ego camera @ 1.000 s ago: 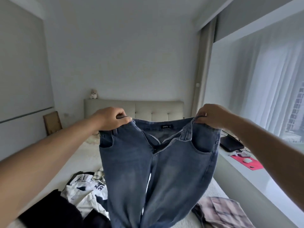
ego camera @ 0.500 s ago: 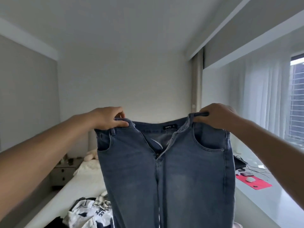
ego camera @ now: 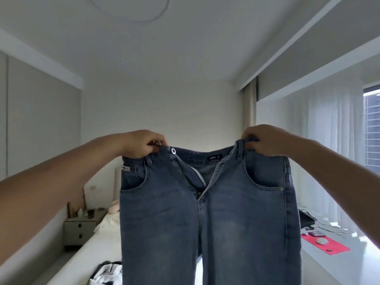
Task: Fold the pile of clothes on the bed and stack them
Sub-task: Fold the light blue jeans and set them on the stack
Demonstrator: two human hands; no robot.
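The faded blue denim jeans (ego camera: 207, 219) hang in the air between the two hands, fly open, legs falling straight down; the left hand (ego camera: 144, 144) pinches the waistband at one end, the right hand (ego camera: 264, 140) pinches it at the other; below the left hand a black-and-white printed garment (ego camera: 107, 273) lies on the white bed (ego camera: 98, 241); the step seems to be spreading the jeans out; next, I think, one hand must bring its leg over the other.

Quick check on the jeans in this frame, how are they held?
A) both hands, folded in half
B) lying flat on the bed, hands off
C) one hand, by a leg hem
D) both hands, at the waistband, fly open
D: the left hand and right hand each pinch the waistband of the jeans, which hang full length above the bed with the fly unbuttoned and open.
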